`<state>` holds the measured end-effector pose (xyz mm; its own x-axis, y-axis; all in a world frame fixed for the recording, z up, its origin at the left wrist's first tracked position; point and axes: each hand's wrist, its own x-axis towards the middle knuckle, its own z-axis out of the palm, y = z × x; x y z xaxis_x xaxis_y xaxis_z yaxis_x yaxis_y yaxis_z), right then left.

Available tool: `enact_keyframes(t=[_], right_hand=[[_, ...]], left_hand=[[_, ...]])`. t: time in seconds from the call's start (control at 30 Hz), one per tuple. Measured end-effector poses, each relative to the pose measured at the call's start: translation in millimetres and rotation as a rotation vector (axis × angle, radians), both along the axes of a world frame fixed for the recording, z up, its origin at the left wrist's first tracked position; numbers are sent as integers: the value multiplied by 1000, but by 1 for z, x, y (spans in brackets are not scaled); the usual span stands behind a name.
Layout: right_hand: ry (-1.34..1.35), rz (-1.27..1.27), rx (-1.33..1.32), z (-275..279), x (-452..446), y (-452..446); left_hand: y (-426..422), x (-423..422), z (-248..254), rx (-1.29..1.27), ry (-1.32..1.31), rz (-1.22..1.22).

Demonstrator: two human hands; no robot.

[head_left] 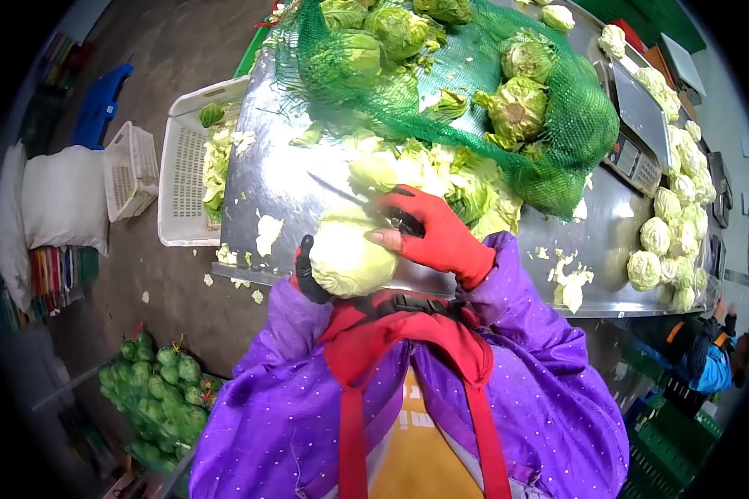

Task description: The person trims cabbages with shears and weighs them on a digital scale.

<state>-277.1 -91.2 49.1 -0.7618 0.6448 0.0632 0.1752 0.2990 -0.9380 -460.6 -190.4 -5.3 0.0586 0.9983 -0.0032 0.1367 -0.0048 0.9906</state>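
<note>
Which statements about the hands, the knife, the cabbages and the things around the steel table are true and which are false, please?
1. The right hand holds a knife. True.
2. The cabbage nearest the person's body lies inside the green net. False: this pale cabbage is outside the net, with the left hand against its side.
3. The white basket beside the table contains pale leaves. True.
4. The scale stands at the table's left end. False: the scale is towards the right.
5. Several pale, trimmed cabbages lie along the table's right side. True.
</note>
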Motion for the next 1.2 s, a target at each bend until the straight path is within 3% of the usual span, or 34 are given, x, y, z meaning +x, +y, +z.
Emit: enact_keyframes(t=[0.07,0.13,0.2,0.23,0.27,0.3,0.33,0.37,0.43,0.5,0.57,0.63,0.67,0.73,0.83,0.93,0.97,1.0,1.03,1.07,1.13,1.17,1.2], right_hand=[[47,-9,62,1,1,-4],[59,-28,61,-2,7,-3],[92,-68,13,-9,16,3],[-5,-160,-39,-21,21,8],[-142,-292,71,-53,30,19],[-361,-424,77,-68,41,29],[-394,-453,157,-87,57,32],[-427,-475,236,-99,68,34],[-159,-449,-116,-68,57,18],[16,-256,-443,-26,44,12],[97,-142,-653,13,29,5],[147,-76,-647,-1,18,5],[167,-58,-654,-9,17,6],[189,-78,-703,-19,26,13],[-155,-188,-682,-23,64,19],[8,-381,-758,-9,104,-1],[70,-398,-760,-14,117,-8],[183,-377,-651,-9,130,-10],[295,-345,-541,-5,141,-12],[303,-481,-493,-8,153,-20],[289,-706,-515,1,182,-28],[233,-806,-499,-1,196,-34],[266,-876,-495,0,210,-37]], left_hand=[[0,3,2,162,420,-58],[-14,14,-16,-247,-370,135],[-17,19,-25,-224,-350,153],[-11,19,-12,5,67,65],[-3,20,4,242,480,-29],[3,24,27,340,711,-90],[8,27,50,457,933,-134],[7,33,84,419,978,-142],[-4,28,75,342,877,-133],[-17,4,-8,251,543,-87],[-18,4,-25,20,37,9],[-12,13,-27,-156,-347,85],[-9,17,-28,-196,-416,88],[3,30,-31,-272,-578,104],[22,57,-40,-340,-845,68],[45,88,-65,-807,-1841,-198],[50,102,-66,-858,-1895,-221],[56,116,-61,-796,-1815,-221],[59,133,-37,-452,-1282,-253],[61,150,-13,-195,-706,-173],[65,183,6,260,118,-135],[69,175,-38,-315,-650,-372],[72,186,-37,-225,-376,-369]])
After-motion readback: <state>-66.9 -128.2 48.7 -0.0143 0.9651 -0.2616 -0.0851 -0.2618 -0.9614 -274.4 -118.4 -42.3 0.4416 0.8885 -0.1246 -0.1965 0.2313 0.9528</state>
